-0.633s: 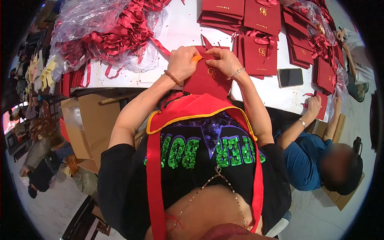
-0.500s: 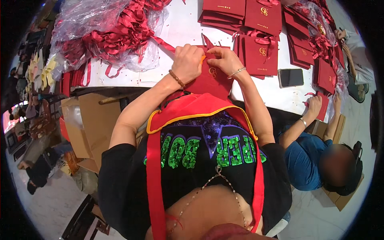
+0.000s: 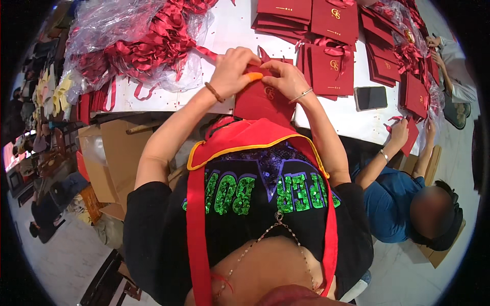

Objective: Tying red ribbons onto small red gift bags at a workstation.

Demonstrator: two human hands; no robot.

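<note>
Flat maroon paper bag (image 3: 263,105): I'm seeing solid maroon bearing a gold emblem (image 3: 269,92).
Crimson satin ribbon heap (image 3: 145,56): I'm finding glossy crimson.
Small orange fingertip cover (image 3: 254,76): it's showing plain orange.
Red cloth apron (image 3: 250,135): it's displaying red edged with yellow.

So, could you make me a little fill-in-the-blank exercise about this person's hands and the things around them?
1. The thumb cover on the left hand is ____ in colour.
2. The bracelet worn at the right hand is ____ in colour.
3. The emblem on the dark red bag at both hands is ____ in colour.
4. The phone lies on the white tabletop, to the ____ of that bag.

Missing words: orange; silver; gold; right.
</note>
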